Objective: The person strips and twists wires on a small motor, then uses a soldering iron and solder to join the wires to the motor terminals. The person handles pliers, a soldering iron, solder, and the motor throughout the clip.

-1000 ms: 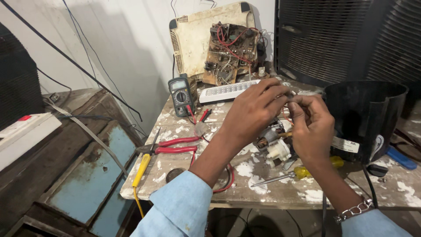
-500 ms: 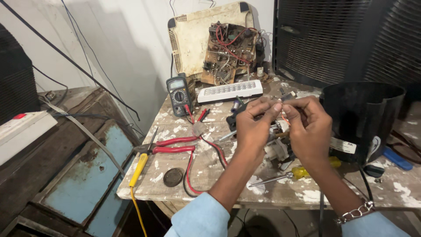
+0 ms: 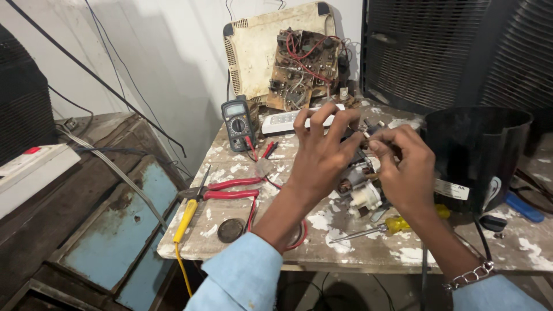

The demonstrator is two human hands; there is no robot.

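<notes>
Item: small electric motor assembly (image 3: 360, 187) with white plastic end, lying on the paint-flecked worktop (image 3: 357, 242) directly beneath both hands; left hand (image 3: 322, 152) and right hand (image 3: 403, 170) raised just above it, fingertips pinched together on a small wire end between them; step judged as joining or twisting a motor lead; next move calls for a steady, fine pinch. Nearby: yellow-handled screwdriver (image 3: 397, 224) just under the right hand; red-handled pliers (image 3: 224, 189) and digital multimeter (image 3: 238, 122) left of the left hand.

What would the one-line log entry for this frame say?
left hand: pinching small part | right hand: pinching same part | below: small motor | bench: red pliers, multimeter, screwdriver, black bucket
</notes>
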